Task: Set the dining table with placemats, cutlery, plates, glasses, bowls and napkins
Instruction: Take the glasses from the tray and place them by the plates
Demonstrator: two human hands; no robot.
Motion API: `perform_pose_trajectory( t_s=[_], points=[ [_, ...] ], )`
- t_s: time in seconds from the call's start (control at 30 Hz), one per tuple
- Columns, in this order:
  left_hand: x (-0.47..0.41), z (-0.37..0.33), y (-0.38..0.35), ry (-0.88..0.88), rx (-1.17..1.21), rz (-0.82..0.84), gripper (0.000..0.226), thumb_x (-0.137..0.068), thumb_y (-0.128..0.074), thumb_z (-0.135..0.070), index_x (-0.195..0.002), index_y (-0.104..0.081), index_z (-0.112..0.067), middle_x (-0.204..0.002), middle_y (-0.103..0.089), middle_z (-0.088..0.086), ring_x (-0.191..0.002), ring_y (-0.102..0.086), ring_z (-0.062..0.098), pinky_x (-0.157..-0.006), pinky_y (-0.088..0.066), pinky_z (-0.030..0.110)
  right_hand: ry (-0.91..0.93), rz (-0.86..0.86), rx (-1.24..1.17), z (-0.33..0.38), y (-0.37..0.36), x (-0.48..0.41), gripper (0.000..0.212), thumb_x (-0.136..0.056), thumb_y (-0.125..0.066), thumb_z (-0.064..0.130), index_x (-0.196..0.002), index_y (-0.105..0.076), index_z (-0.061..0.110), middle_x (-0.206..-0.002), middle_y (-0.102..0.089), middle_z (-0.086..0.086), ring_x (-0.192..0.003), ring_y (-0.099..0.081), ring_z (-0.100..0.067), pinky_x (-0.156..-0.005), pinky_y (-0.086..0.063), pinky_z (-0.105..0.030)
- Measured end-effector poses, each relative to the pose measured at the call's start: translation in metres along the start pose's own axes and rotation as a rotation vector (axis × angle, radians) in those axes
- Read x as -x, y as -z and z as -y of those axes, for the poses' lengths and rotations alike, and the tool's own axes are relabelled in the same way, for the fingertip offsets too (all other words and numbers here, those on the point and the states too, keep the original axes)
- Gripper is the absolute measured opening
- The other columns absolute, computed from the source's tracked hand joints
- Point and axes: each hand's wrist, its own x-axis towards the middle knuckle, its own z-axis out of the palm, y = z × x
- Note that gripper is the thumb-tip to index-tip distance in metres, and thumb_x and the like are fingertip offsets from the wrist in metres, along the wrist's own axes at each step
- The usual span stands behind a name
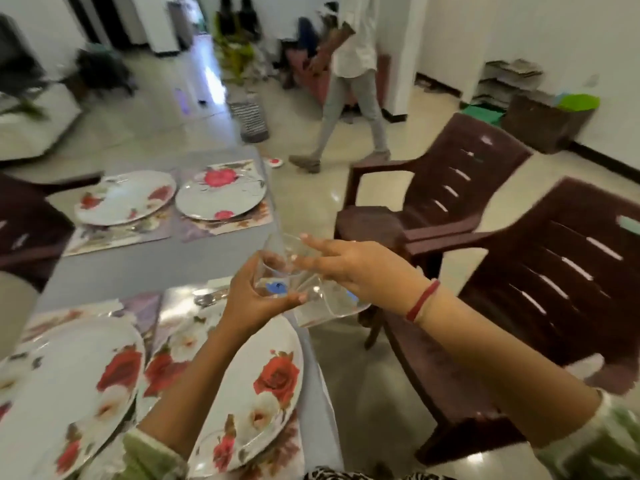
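Left hand [258, 301] curls round clear glass tumbler [277, 271], beyond near-right floral plate [263, 393]. Right hand [349, 268] fingers extended at rim; grasp unclear. Likely light, slick, fragile: grip mid-wall.

You have no text, number or brand here that can be read. The glass [277, 271] in your left hand [251, 301] carries a small blue mark low on its wall, too blurred to make out. The nearer brown chair [554, 271] shows a pale sticker at the top of its back, also illegible.
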Motion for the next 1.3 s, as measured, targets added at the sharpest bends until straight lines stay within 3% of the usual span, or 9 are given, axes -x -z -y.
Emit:
perform_pose_trajectory(
  t_s=[0.07, 0.17, 0.37, 0.5, 0.6, 0.73, 0.93, 1.1, 1.3],
  points=[
    [0.002, 0.011, 0.005, 0.044, -0.046, -0.123, 0.06, -0.049, -0.079, -0.059, -0.093, -0.056, -0.023, -0.088, -0.062, -0.007, -0.084, -0.061, 0.002, -0.066, -0.047, 0.009, 0.019, 0.097, -0.047, -0.02, -0.015, -0.02, 0.07, -0.075, -0.073, -0.003, -0.138, -0.048, 0.015, -0.106, -0.068, -0.017, -0.082, -0.069, -0.03, -0.068, -0.059, -0.039],
    [0.008, 0.025, 0.007, 0.146, -0.069, -0.328, 0.063, -0.05, -0.077, -0.065, -0.093, -0.055, -0.026, -0.089, -0.062, -0.006, -0.085, -0.063, 0.007, -0.072, -0.05, 0.02, -0.078, 0.271, -0.157, -0.048, -0.031, -0.039, 0.059, -0.096, -0.051, 0.008, -0.148, -0.027, 0.023, -0.115, -0.064, -0.015, -0.102, -0.063, -0.032, -0.09, -0.049, -0.044],
    [0.025, 0.026, -0.007, 0.327, -0.104, -0.694, 0.054, -0.053, -0.083, -0.057, -0.092, -0.053, -0.036, -0.095, -0.062, -0.015, -0.089, -0.06, -0.002, -0.077, -0.052, 0.021, -0.027, 0.248, -0.337, -0.079, -0.071, -0.076, 0.025, -0.094, -0.055, 0.017, -0.117, -0.064, 0.017, -0.108, -0.071, -0.004, -0.1, -0.065, -0.027, -0.086, -0.05, -0.042],
    [0.052, 0.027, -0.01, 0.405, -0.096, -0.864, 0.056, -0.061, -0.087, -0.033, -0.105, -0.055, -0.05, -0.108, -0.063, -0.013, -0.101, -0.06, 0.001, -0.081, -0.052, 0.019, 0.003, 0.2, -0.461, -0.072, -0.099, -0.106, 0.019, -0.092, -0.055, 0.014, -0.104, -0.069, 0.016, -0.102, -0.072, -0.003, -0.094, -0.064, -0.027, -0.08, -0.051, -0.04],
    [0.073, 0.029, -0.006, 0.504, -0.131, -0.984, 0.063, -0.062, -0.087, -0.034, -0.117, -0.056, -0.032, -0.11, -0.063, -0.014, -0.1, -0.06, 0.0, -0.074, -0.049, 0.007, -0.063, 0.148, -0.618, -0.059, -0.121, -0.131, 0.017, -0.089, -0.058, 0.011, -0.096, -0.072, 0.017, -0.096, -0.073, -0.001, -0.091, -0.065, -0.023, -0.082, -0.051, -0.038],
    [0.086, 0.04, 0.005, 0.595, -0.14, -1.101, 0.053, -0.065, -0.086, -0.033, -0.108, -0.056, -0.022, -0.098, -0.063, -0.014, -0.09, -0.06, -0.003, -0.071, -0.043, 0.01, -0.169, 0.15, -0.739, -0.047, -0.147, -0.17, 0.016, -0.088, -0.059, 0.008, -0.093, -0.073, 0.015, -0.095, -0.072, 0.0, -0.09, -0.064, -0.018, -0.084, -0.047, -0.027],
    [0.083, 0.059, 0.021, 0.608, -0.13, -1.192, 0.054, -0.067, -0.085, -0.03, -0.107, -0.05, -0.023, -0.098, -0.059, -0.017, -0.084, -0.057, -0.013, -0.066, -0.042, 0.004, -0.119, 0.191, -0.663, -0.047, -0.184, -0.231, 0.018, -0.091, -0.056, 0.007, -0.099, -0.071, 0.013, -0.101, -0.07, -0.003, -0.086, -0.064, -0.02, -0.084, -0.051, -0.032],
    [0.066, 0.07, 0.026, 0.614, -0.089, -1.187, 0.063, -0.064, -0.085, -0.042, -0.111, -0.048, -0.021, -0.098, -0.056, -0.021, -0.091, -0.055, -0.01, -0.076, -0.048, 0.02, -0.091, 0.215, -0.506, -0.046, -0.219, -0.28, 0.025, -0.093, -0.049, 0.005, -0.103, -0.07, 0.012, -0.104, -0.069, -0.005, -0.098, -0.061, -0.024, -0.081, -0.043, -0.026],
    [0.034, 0.09, 0.035, 0.676, -0.081, -1.271, 0.072, -0.066, -0.081, -0.039, -0.125, -0.043, -0.02, -0.118, -0.053, -0.008, -0.099, -0.055, -0.001, -0.071, -0.048, 0.005, -0.035, 0.359, -0.481, -0.042, -0.272, -0.325, 0.029, -0.086, -0.045, -0.005, -0.094, -0.069, 0.009, -0.102, -0.069, -0.012, -0.093, -0.063, -0.03, -0.079, -0.049, -0.032]
  ],
)
